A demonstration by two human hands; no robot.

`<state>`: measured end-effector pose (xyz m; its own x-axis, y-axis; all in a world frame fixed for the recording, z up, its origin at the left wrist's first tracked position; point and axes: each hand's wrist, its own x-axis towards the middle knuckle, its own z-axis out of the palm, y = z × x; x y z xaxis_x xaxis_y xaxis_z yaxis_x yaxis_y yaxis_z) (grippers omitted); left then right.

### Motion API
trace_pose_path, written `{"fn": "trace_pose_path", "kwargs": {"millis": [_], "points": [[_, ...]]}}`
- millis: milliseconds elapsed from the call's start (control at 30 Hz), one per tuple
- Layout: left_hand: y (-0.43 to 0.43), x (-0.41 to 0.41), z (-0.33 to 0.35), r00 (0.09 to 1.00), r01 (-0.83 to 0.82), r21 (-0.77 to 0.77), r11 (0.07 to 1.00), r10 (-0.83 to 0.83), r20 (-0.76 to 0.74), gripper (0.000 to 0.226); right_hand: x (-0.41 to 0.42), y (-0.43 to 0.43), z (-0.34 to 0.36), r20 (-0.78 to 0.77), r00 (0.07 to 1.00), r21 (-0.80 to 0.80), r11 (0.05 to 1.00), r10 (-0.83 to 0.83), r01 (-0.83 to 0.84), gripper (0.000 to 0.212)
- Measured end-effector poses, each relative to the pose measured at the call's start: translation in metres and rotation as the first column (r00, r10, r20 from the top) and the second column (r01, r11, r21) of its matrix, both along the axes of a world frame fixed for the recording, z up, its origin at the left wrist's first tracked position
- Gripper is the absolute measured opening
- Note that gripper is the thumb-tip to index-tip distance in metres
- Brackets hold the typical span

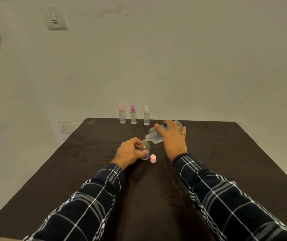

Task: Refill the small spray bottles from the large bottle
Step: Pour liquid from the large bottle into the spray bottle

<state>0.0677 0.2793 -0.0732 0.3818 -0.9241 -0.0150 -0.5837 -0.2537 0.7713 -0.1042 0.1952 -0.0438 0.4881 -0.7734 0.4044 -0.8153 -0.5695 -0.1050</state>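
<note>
Pouring is judged to be in hand. Large bottle (158, 134) is gripped around its body by the right hand (173, 136) and tipped, neck lowered toward 8 o'clock, so its mouth meets the open neck of the small bottle (145, 150). That clear, uncapped bottle stands mid-bench (69, 171), clasped upright by the left hand (130, 152) against tipping. A pink cap (153, 158) is parked just beside it. Three capped spray bottles (133, 115) are lined up at 12 o'clock.

Dim warm indoor light, soft shadows, wide-angle bending at edges, slightly grainy.
</note>
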Motion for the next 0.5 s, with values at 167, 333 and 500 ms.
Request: {"fn": "trace_pose_path", "kwargs": {"millis": [167,333,500], "points": [[-0.0001,0.0,-0.0007,1.0,0.0,-0.007,1.0,0.0,-0.001,0.033,-0.0002,-0.0001,0.0,-0.002,1.0,0.0,1.0,0.001,-0.001,0.073],[-0.0002,-0.0008,-0.0005,1.0,0.0,-0.006,1.0,0.0,-0.006,0.032,-0.0002,0.0002,0.0002,-0.003,1.0,-0.003,1.0,-0.006,0.006,0.074],[0.0,-0.0016,-0.0001,1.0,-0.004,-0.006,1.0,0.004,-0.001,0.033,0.0005,0.0001,0.0009,-0.024,1.0,-0.004,1.0,-0.007,0.007,0.078]]}}
